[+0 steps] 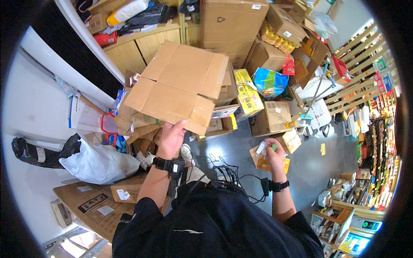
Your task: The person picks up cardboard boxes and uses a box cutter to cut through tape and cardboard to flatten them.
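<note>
My left hand [171, 139] grips the near edge of a flattened cardboard box [180, 84], thumb on top. The sheet is tilted, with creases and slits between its flaps, and it covers part of the pile behind. Out to the right, my right hand [275, 155] is closed around a small green object [274, 147], mostly hidden by the fingers. A small greyish-white flat piece [262, 147] shows by the fingertips. Behind that hand is an orange printed piece [263, 163]; whether it is held or lies below, I cannot tell.
Cardboard boxes [272, 117] and a yellow printed carton [247, 93] crowd the floor ahead. A white plastic bag [100, 161] and a large carton [96, 206] stand at left. Black cables [226, 171] hang before me. Stocked shelves [380, 154] line the right side.
</note>
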`<action>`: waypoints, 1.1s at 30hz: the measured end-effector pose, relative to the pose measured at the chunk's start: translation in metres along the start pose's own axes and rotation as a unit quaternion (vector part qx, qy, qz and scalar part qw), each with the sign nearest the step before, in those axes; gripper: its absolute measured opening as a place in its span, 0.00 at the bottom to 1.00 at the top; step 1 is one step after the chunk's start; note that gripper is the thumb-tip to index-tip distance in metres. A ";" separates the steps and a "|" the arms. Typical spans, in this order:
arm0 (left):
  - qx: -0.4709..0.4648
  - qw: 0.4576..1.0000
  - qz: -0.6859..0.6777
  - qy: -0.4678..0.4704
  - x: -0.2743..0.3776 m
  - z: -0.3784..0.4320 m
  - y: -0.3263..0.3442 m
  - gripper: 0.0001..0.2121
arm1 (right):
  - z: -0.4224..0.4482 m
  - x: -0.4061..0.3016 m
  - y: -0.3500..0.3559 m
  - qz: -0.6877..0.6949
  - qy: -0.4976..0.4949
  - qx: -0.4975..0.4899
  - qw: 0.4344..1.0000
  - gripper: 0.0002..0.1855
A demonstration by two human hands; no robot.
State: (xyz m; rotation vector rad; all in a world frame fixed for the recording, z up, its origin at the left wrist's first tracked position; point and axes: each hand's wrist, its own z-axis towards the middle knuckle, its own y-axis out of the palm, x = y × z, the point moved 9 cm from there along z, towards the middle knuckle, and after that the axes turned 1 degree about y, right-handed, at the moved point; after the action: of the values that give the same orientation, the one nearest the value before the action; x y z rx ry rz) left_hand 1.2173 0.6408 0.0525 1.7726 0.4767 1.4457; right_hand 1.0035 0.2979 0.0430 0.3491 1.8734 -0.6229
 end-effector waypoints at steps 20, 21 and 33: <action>-0.219 0.966 0.121 -0.057 -0.010 -0.054 0.198 0.19 | -0.093 -0.171 0.025 0.225 -0.210 -0.034 0.951 0.33; -0.222 0.965 0.121 -0.062 -0.006 -0.049 0.199 0.19 | -0.090 -0.170 0.027 0.225 -0.208 -0.028 0.951 0.33; -0.231 0.901 0.365 0.031 0.063 0.005 0.173 0.14 | -0.097 -0.277 0.112 -0.323 -0.495 0.176 0.787 0.22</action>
State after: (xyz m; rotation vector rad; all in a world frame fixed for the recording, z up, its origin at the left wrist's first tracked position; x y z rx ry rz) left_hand 1.2083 0.5759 0.2252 1.5646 -0.5451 1.9136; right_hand 1.0905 0.4592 0.2988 -0.3860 0.7901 -1.3155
